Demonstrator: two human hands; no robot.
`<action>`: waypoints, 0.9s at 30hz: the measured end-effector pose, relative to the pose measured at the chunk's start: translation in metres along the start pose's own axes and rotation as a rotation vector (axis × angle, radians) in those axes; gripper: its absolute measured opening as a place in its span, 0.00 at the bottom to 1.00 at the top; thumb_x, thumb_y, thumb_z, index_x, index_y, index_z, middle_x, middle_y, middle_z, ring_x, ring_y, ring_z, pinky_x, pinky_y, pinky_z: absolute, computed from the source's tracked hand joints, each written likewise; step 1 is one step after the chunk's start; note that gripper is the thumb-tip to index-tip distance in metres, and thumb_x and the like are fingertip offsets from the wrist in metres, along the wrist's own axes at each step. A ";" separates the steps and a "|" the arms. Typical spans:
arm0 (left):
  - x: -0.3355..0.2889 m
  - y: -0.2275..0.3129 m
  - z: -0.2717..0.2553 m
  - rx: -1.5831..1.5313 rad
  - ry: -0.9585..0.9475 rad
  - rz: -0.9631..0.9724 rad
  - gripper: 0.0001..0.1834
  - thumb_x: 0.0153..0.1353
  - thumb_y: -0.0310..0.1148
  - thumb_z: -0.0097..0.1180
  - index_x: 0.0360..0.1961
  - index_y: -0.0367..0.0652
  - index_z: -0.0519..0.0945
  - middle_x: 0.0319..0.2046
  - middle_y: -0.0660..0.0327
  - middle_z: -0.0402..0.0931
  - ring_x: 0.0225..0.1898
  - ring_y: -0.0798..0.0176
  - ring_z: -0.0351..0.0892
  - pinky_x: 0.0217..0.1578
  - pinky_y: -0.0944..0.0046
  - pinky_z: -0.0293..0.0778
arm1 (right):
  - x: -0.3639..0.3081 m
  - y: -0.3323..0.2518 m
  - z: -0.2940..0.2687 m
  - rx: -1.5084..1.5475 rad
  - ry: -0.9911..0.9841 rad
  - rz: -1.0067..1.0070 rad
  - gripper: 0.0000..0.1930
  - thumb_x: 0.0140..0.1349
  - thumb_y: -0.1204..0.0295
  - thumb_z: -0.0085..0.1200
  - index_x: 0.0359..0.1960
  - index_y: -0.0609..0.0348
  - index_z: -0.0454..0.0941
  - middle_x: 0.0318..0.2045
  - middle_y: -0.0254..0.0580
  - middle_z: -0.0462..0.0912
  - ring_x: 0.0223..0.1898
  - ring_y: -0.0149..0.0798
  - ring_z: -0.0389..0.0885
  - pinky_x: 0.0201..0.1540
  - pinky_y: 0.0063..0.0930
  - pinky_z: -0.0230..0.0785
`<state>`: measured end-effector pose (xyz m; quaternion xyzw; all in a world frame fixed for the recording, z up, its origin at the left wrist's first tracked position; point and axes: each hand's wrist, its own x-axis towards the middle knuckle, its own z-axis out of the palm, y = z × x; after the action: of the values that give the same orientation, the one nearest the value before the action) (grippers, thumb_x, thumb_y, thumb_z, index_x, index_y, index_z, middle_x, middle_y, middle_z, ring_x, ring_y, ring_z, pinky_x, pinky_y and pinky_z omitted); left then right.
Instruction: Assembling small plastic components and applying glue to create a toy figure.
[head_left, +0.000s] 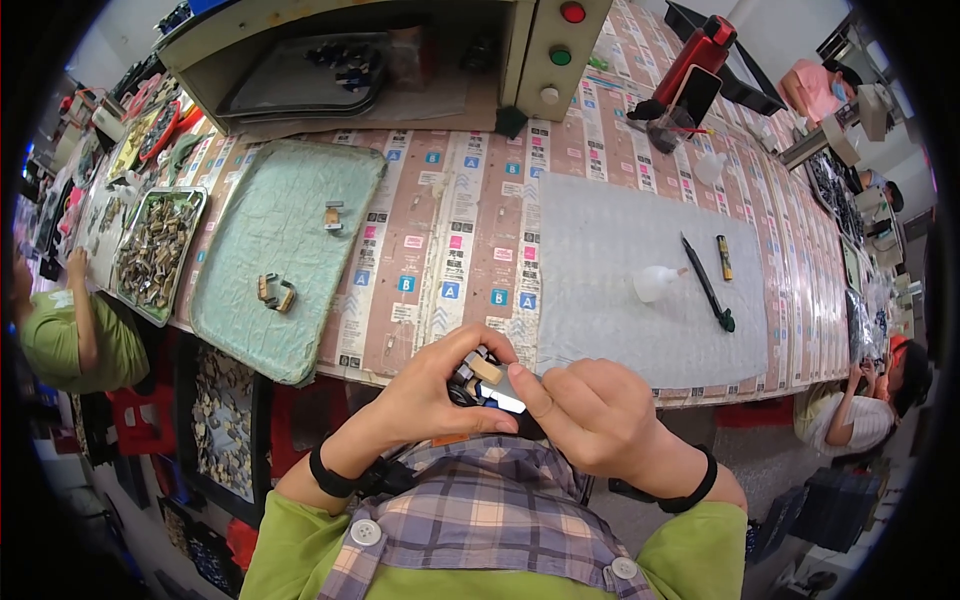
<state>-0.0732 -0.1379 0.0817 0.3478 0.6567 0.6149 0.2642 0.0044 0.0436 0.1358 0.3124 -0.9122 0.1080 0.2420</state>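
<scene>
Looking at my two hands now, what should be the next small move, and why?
I would perhaps move the left hand and right hand slightly farther over the table: the left curls around several small parts near the table's front edge, where a slipped piece might fall.

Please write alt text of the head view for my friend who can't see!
Someone's left hand holds small blocks, with the right hand close beside them. On the table ahead lie a green tray and a grey mat with a white bottle.
</scene>
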 end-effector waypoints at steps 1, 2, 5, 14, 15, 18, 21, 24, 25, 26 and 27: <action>0.000 -0.001 0.001 -0.004 0.020 0.005 0.32 0.34 0.43 0.72 0.38 0.38 0.71 0.35 0.62 0.72 0.38 0.68 0.71 0.40 0.69 0.65 | -0.001 0.000 -0.001 0.007 -0.037 0.007 0.20 0.37 0.76 0.50 0.37 0.70 0.76 0.26 0.38 0.72 0.23 0.31 0.71 0.22 0.20 0.65; 0.000 0.001 0.002 -0.006 0.019 0.005 0.32 0.34 0.43 0.72 0.38 0.38 0.71 0.35 0.62 0.72 0.38 0.68 0.71 0.40 0.69 0.65 | -0.002 0.000 -0.001 0.015 -0.073 0.014 0.20 0.37 0.76 0.50 0.37 0.70 0.76 0.26 0.38 0.71 0.23 0.32 0.71 0.22 0.20 0.65; -0.002 0.011 0.003 0.081 0.034 -0.055 0.28 0.38 0.41 0.70 0.37 0.39 0.71 0.31 0.60 0.73 0.33 0.64 0.72 0.36 0.68 0.67 | -0.005 0.001 0.003 0.004 -0.052 0.007 0.21 0.38 0.76 0.50 0.38 0.71 0.75 0.26 0.38 0.72 0.24 0.32 0.71 0.22 0.20 0.65; -0.004 0.025 0.007 0.204 0.059 -0.188 0.26 0.37 0.40 0.69 0.36 0.39 0.72 0.27 0.61 0.73 0.30 0.69 0.73 0.32 0.71 0.68 | -0.007 0.004 0.007 0.015 -0.031 0.004 0.19 0.39 0.75 0.51 0.36 0.70 0.76 0.29 0.42 0.75 0.27 0.34 0.75 0.25 0.21 0.68; -0.004 0.028 0.007 0.209 0.047 -0.187 0.26 0.40 0.41 0.68 0.36 0.39 0.71 0.26 0.59 0.73 0.27 0.67 0.72 0.29 0.69 0.68 | -0.008 0.003 0.007 0.016 -0.029 0.002 0.19 0.39 0.75 0.51 0.36 0.70 0.76 0.29 0.42 0.75 0.27 0.34 0.75 0.25 0.21 0.68; -0.006 0.027 0.006 0.228 0.035 -0.153 0.25 0.42 0.44 0.67 0.35 0.40 0.70 0.24 0.58 0.72 0.24 0.64 0.72 0.26 0.68 0.68 | -0.009 0.001 0.006 0.035 -0.036 0.006 0.18 0.39 0.75 0.50 0.36 0.70 0.76 0.29 0.42 0.75 0.27 0.34 0.76 0.26 0.22 0.70; -0.006 0.026 0.006 0.254 0.030 -0.092 0.26 0.42 0.44 0.67 0.35 0.40 0.70 0.22 0.57 0.72 0.22 0.61 0.73 0.24 0.67 0.69 | -0.010 0.000 0.005 0.056 -0.051 0.007 0.18 0.38 0.75 0.51 0.35 0.70 0.76 0.29 0.42 0.75 0.26 0.34 0.76 0.26 0.22 0.70; -0.007 0.027 0.006 0.274 0.013 -0.066 0.26 0.42 0.44 0.66 0.35 0.39 0.69 0.22 0.56 0.72 0.22 0.59 0.74 0.24 0.66 0.69 | -0.011 -0.002 0.006 0.047 -0.040 0.004 0.18 0.37 0.75 0.51 0.35 0.70 0.76 0.28 0.42 0.75 0.26 0.33 0.76 0.26 0.21 0.71; -0.007 0.027 0.006 0.285 -0.002 -0.065 0.26 0.42 0.44 0.66 0.35 0.39 0.69 0.22 0.56 0.72 0.23 0.58 0.75 0.24 0.66 0.69 | -0.012 -0.003 0.005 0.049 -0.030 0.005 0.19 0.37 0.76 0.52 0.35 0.70 0.76 0.28 0.41 0.75 0.26 0.33 0.77 0.26 0.21 0.71; -0.007 0.027 0.006 0.283 -0.002 -0.064 0.26 0.42 0.44 0.66 0.35 0.39 0.69 0.22 0.56 0.72 0.23 0.58 0.75 0.24 0.66 0.69 | -0.012 -0.003 0.005 0.050 -0.020 0.005 0.19 0.37 0.76 0.52 0.35 0.70 0.76 0.28 0.41 0.75 0.26 0.33 0.77 0.26 0.20 0.71; -0.008 0.027 0.006 0.280 -0.004 -0.047 0.25 0.43 0.43 0.66 0.36 0.39 0.69 0.22 0.55 0.73 0.23 0.58 0.75 0.24 0.66 0.69 | -0.012 -0.004 0.004 0.050 -0.021 0.007 0.19 0.37 0.76 0.52 0.35 0.70 0.76 0.28 0.41 0.75 0.26 0.33 0.77 0.26 0.20 0.71</action>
<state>-0.0600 -0.1400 0.1073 0.3668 0.7436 0.5102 0.2287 0.0137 0.0457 0.1260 0.3164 -0.9128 0.1282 0.2243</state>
